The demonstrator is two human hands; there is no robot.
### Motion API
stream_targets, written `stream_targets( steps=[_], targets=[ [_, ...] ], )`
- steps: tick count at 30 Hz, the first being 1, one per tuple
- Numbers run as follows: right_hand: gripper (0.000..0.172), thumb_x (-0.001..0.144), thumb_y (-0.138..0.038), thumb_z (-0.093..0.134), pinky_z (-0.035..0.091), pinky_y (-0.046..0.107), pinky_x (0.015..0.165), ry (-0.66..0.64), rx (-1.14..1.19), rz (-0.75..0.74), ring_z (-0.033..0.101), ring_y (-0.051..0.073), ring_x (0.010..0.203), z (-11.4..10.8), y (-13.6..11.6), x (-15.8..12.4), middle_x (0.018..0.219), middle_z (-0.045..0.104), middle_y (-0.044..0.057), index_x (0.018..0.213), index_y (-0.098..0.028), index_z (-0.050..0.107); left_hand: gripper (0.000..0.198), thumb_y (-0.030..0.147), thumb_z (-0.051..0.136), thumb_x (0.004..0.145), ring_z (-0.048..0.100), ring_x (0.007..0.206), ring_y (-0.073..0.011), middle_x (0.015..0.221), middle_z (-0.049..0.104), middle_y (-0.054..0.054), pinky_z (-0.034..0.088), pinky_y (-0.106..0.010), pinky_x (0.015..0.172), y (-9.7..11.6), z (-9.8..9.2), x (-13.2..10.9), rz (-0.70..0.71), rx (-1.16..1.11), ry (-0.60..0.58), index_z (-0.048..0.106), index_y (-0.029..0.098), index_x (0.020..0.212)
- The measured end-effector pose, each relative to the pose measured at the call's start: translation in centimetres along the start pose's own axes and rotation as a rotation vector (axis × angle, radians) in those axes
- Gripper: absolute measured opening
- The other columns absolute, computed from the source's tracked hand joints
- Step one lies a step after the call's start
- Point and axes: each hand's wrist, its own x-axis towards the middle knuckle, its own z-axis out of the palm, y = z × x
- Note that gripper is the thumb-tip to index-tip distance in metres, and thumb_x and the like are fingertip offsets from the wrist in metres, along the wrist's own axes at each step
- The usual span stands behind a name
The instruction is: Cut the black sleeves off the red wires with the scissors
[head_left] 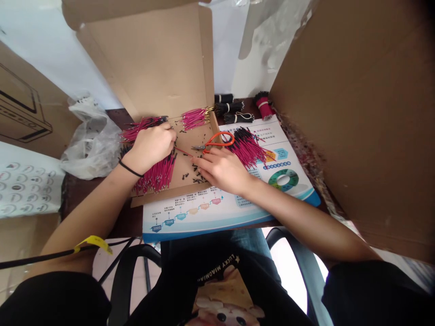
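A thin red wire [182,152] is pinched in the left hand [149,147] fingers, tip held out toward orange-handled scissors [213,142] beside the right hand [222,171], fingers loosely open.

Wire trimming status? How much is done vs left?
Looks done: black offcuts litter the cardboard tray, and a loose wire pile lies on the poster, possibly finished.
In hand: the left hand pinches a single wire that runs toward the right hand, beside the orange scissors.
Left: probably the big wire pile under the left hand, plus the banded bundles at the back.
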Motion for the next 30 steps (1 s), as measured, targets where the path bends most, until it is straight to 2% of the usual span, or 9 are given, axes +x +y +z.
stream_targets(
  steps=[4, 8, 11, 14, 19, 23, 26, 28, 30],
  targets=[
    [0.035, 0.097, -0.023, 0.034, 0.038, 0.037, 0.082, 0.084, -0.031, 0.003, 0.052, 0.022, 0.097, -0.8, 0.4, 0.1, 0.092, 0.067, 0.006, 0.113, -0.019, 0.065, 0.022, 0.021, 0.048, 0.082, 0.066, 0.085, -0.0262, 0.101, 0.066, -0.009, 0.05, -0.037, 0.07, -1.1, 0.6, 0.4, 0.062, -0.072, 0.046, 0.069, 0.02, 0.089],
    [0.033, 0.096, -0.025, 0.038, 0.038, 0.041, 0.084, 0.125, -0.125, 0.156, 0.051, 0.027, 0.104, -1.9, 1.2, 0.0, 0.107, 0.065, 0.008, 0.117, -0.02, 0.063, 0.013, 0.015, 0.054, 0.074, 0.06, 0.073, -0.0172, 0.085, 0.065, -0.004, 0.048, -0.031, 0.068, -2.5, 1.5, 1.1, 0.076, -0.235, 0.183, 0.066, 0.019, 0.077],
    [0.032, 0.093, -0.022, 0.044, 0.04, 0.041, 0.082, 0.036, -0.141, 0.207, 0.055, 0.027, 0.099, -2.3, 1.7, -0.1, 0.108, 0.065, 0.008, 0.119, -0.02, 0.061, 0.009, 0.009, 0.06, 0.065, 0.051, 0.06, -0.0091, 0.069, 0.062, 0.001, 0.046, -0.024, 0.064, -3.6, 1.7, 1.4, -0.001, -0.409, 0.316, 0.063, 0.017, 0.069],
    [0.032, 0.091, -0.02, 0.047, 0.042, 0.04, 0.082, -0.006, -0.153, 0.241, 0.057, 0.028, 0.097, -2.5, 1.7, -0.1, 0.108, 0.066, 0.008, 0.12, -0.019, 0.061, 0.009, 0.008, 0.064, 0.063, 0.047, 0.054, -0.0054, 0.062, 0.061, 0.004, 0.041, -0.02, 0.056, -4.5, 1.7, 1.3, -0.12, -0.596, 0.416, 0.063, 0.015, 0.069],
    [0.031, 0.09, -0.023, 0.05, 0.042, 0.039, 0.082, -0.007, -0.154, 0.258, 0.057, 0.027, 0.098, -2.5, 1.5, 0.0, 0.107, 0.067, 0.009, 0.119, -0.019, 0.061, 0.008, 0.009, 0.065, 0.064, 0.046, 0.048, -0.0056, 0.053, 0.06, 0.005, 0.034, -0.02, 0.046, -5.4, 1.6, 1.4, -0.212, -0.942, 0.452, 0.062, 0.016, 0.068],
    [0.033, 0.09, -0.02, 0.048, 0.042, 0.04, 0.083, -0.002, -0.15, 0.276, 0.057, 0.027, 0.097, -2.3, 1.5, 0.1, 0.107, 0.067, 0.009, 0.121, -0.02, 0.06, 0.017, 0.018, 0.074, 0.061, 0.044, 0.046, -0.0061, 0.057, 0.061, 0.005, 0.031, -0.021, 0.041, -5.7, 1.5, 1.8, -0.195, -1.208, 0.474, 0.058, 0.019, 0.067],
    [0.036, 0.089, -0.017, 0.045, 0.043, 0.04, 0.082, -0.002, -0.126, 0.302, 0.058, 0.027, 0.097, -2.3, 1.7, 0.1, 0.108, 0.067, 0.009, 0.123, -0.02, 0.059, 0.031, 0.033, 0.08, 0.061, 0.043, 0.046, -0.006, 0.064, 0.063, 0.004, 0.026, -0.022, 0.038, -5.6, 0.9, 1.9, -0.133, -1.385, 0.606, 0.054, 0.021, 0.072],
    [0.041, 0.088, -0.013, 0.043, 0.043, 0.039, 0.08, -0.02, -0.102, 0.326, 0.059, 0.026, 0.095, -2.5, 1.7, 0.1, 0.107, 0.067, 0.009, 0.125, -0.021, 0.058, 0.031, 0.035, 0.079, 0.064, 0.042, 0.046, -0.0053, 0.061, 0.058, 0.005, 0.026, -0.022, 0.04, -4.8, 0.4, 1.7, -0.041, -1.456, 0.701, 0.053, 0.021, 0.073],
    [0.046, 0.085, -0.01, 0.043, 0.044, 0.037, 0.074, -0.047, -0.071, 0.361, 0.06, 0.024, 0.091, -2.9, 1.7, 0.1, 0.108, 0.067, 0.009, 0.127, -0.022, 0.057, 0.027, 0.032, 0.077, 0.068, 0.044, 0.05, -0.0054, 0.06, 0.055, 0.005, 0.032, -0.022, 0.045, -3.2, 0.0, 1.1, 0.059, -1.511, 0.69, 0.053, 0.02, 0.072]
  ],
)
